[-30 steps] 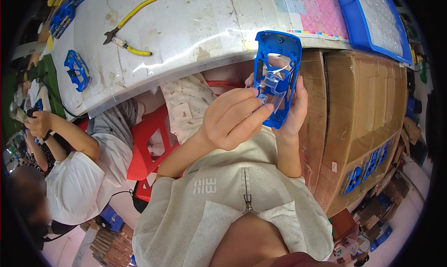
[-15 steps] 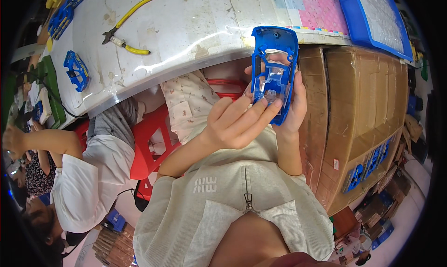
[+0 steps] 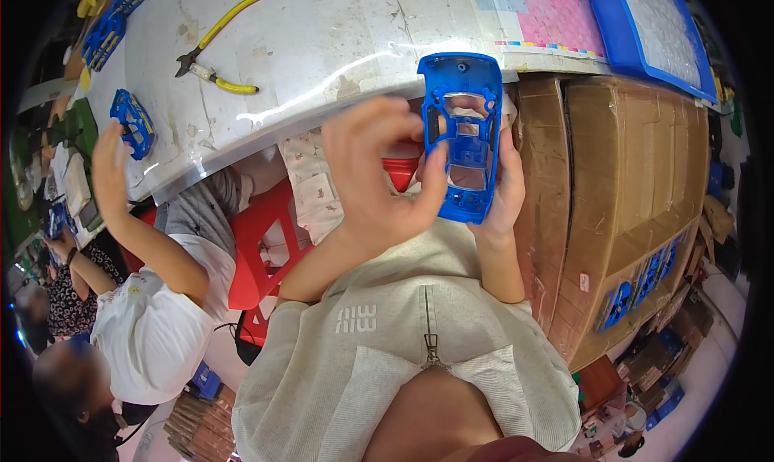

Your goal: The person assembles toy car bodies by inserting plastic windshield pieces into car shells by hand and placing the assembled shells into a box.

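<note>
In front of my chest, a blue toy car body shell [image 3: 461, 151] is held upright with its hollow inside toward me. My right hand [image 3: 505, 184] grips it along the right edge, fingers partly hidden behind. My left hand [image 3: 375, 176] is at its left edge, thumb against the rim and curled, motion-blurred fingers meeting the side. Window openings run down the middle of the shell; whether a clear insert sits in them is hard to tell.
On the white table [image 3: 298, 43] lie yellow-handled cutting pliers [image 3: 211, 49] and another blue shell [image 3: 133, 123], with a co-worker's hand [image 3: 109, 168] beside it. A blue tray [image 3: 617, 39] stands far right. Cardboard boxes [image 3: 629, 180] stand at my right; red chairs [image 3: 262, 252] are left.
My left fingers have left the shell's inside and moved up and left to its edge. The shell has shifted slightly left. The co-worker's arm has swung up to the shell on the table.
</note>
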Demonstrator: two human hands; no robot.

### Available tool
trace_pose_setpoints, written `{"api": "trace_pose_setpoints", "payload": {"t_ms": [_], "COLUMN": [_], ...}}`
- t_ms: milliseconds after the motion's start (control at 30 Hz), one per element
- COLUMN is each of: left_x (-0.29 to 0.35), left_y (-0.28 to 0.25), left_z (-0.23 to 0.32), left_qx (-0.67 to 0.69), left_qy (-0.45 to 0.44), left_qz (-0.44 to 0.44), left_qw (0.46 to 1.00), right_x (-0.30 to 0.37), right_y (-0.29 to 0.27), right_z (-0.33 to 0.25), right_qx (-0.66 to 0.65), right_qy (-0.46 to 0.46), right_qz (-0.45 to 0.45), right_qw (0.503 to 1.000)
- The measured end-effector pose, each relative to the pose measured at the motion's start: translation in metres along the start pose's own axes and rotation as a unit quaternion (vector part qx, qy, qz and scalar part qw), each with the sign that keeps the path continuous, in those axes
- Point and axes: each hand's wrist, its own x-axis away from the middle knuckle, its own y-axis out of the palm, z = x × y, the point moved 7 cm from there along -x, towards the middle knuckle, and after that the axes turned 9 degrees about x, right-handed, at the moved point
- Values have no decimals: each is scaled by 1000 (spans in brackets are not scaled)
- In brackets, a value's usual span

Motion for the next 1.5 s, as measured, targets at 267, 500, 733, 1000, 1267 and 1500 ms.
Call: {"api": "trace_pose_setpoints", "payload": {"t_ms": [267,500,733,1000,1267,1500], "left_x": [5,5,4,8,8,13], "left_y": [21,20,25,29,30,36], "left_z": [-47,-43,-39,-39,-44,-55], "left_qx": [197,49,23,54,135,182], "left_qy": [-344,-219,-203,-203,-280,-302], "left_qz": [-66,-61,-79,-84,-90,-89], "left_qw": [916,973,976,974,946,932], "right_x": [6,0,-5,-5,-6,-7], "right_y": [16,9,-2,3,0,-2], "right_z": [-8,-17,-14,-16,-14,-17], "right_qx": [122,363,414,395,427,481], "right_qy": [-31,-74,-69,-75,-95,-132], "right_qz": [-15,15,72,94,87,91], "right_qw": [992,929,905,911,895,862]}}
